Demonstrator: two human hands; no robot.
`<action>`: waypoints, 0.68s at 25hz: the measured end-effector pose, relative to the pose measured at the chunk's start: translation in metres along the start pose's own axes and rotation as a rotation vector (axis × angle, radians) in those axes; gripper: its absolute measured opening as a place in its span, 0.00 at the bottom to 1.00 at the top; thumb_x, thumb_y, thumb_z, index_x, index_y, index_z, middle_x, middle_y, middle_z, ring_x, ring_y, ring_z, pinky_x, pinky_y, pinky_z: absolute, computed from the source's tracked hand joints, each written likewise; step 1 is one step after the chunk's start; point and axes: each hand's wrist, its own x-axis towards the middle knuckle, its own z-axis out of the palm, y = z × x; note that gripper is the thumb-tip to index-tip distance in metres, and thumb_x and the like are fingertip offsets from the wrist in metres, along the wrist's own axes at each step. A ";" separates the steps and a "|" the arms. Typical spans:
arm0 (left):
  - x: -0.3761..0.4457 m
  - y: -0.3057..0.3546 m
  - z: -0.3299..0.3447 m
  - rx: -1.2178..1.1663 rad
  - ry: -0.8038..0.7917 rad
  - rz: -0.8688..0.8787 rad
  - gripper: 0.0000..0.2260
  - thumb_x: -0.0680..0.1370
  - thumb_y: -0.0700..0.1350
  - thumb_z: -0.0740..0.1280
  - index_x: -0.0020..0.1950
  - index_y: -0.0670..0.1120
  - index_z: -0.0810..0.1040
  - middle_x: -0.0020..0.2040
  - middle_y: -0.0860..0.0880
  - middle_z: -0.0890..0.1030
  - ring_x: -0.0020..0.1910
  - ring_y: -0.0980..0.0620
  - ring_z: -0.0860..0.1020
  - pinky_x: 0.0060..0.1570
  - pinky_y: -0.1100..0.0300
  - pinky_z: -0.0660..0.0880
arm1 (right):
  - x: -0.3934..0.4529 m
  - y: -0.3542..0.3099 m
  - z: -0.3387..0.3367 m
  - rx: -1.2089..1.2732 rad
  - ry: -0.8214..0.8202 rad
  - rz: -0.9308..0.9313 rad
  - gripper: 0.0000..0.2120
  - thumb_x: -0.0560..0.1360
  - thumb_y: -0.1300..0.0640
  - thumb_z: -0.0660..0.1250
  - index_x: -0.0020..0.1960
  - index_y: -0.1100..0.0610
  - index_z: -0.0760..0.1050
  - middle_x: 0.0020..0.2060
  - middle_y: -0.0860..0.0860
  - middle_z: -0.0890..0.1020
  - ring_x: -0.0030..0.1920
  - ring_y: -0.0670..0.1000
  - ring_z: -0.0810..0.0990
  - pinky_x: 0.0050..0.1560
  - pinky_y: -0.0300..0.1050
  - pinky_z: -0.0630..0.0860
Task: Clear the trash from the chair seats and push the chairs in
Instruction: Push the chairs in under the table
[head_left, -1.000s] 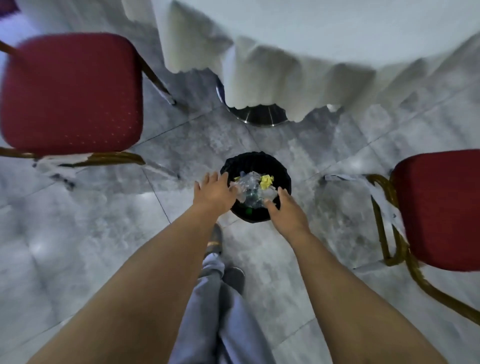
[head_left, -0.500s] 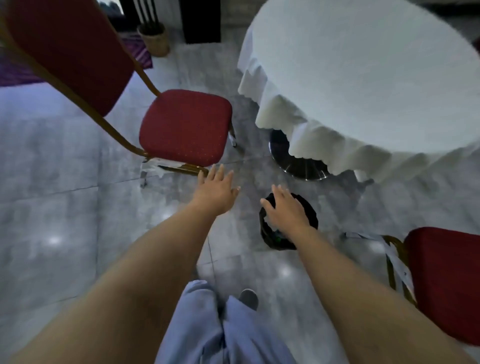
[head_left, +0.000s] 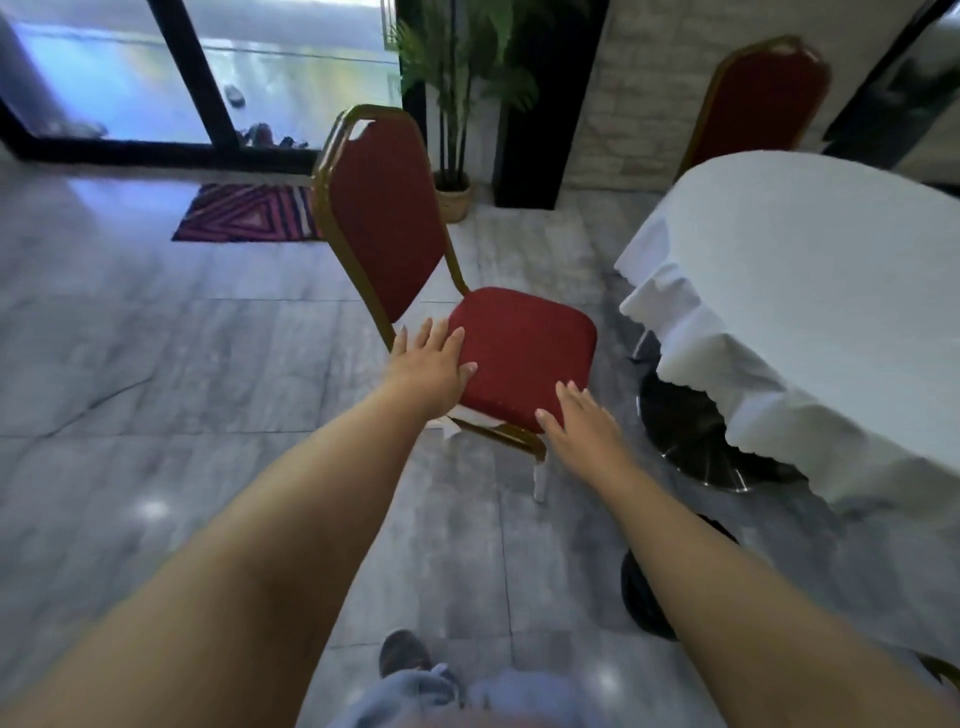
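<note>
Red upholstered chair (head_left: 519, 353) stands pulled out from the cloth-draped worktop (head_left: 810, 291), seat bare of trash; left hand (head_left: 428, 364) and right hand (head_left: 582, 423) reach toward it with fingers spread, holding nothing, contact with the seat uncertain. Judged risk: a push low on the seat edge could skew the chair or drive it into the hanging cloth or pedestal. Half a second earlier the right hand was over the black bin (head_left: 641, 597), now behind the forearm.
</note>
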 end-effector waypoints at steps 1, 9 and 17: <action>0.002 -0.020 -0.007 0.000 0.002 -0.019 0.28 0.84 0.57 0.45 0.81 0.47 0.46 0.81 0.46 0.45 0.80 0.46 0.41 0.77 0.44 0.40 | 0.008 -0.017 0.001 -0.002 0.000 -0.015 0.31 0.83 0.42 0.50 0.81 0.55 0.51 0.81 0.53 0.53 0.80 0.54 0.50 0.78 0.54 0.50; 0.043 -0.118 -0.039 -0.065 0.021 -0.129 0.28 0.84 0.58 0.45 0.81 0.47 0.45 0.81 0.47 0.43 0.79 0.47 0.40 0.76 0.45 0.40 | 0.077 -0.116 0.004 -0.027 0.028 -0.115 0.31 0.83 0.42 0.50 0.81 0.56 0.51 0.81 0.53 0.54 0.80 0.54 0.51 0.79 0.54 0.52; 0.154 -0.197 -0.082 -0.079 0.074 -0.084 0.27 0.84 0.57 0.45 0.81 0.48 0.46 0.81 0.47 0.43 0.79 0.47 0.39 0.77 0.46 0.40 | 0.201 -0.204 -0.002 0.041 0.065 -0.132 0.30 0.83 0.42 0.50 0.81 0.56 0.52 0.81 0.53 0.55 0.80 0.53 0.51 0.79 0.53 0.52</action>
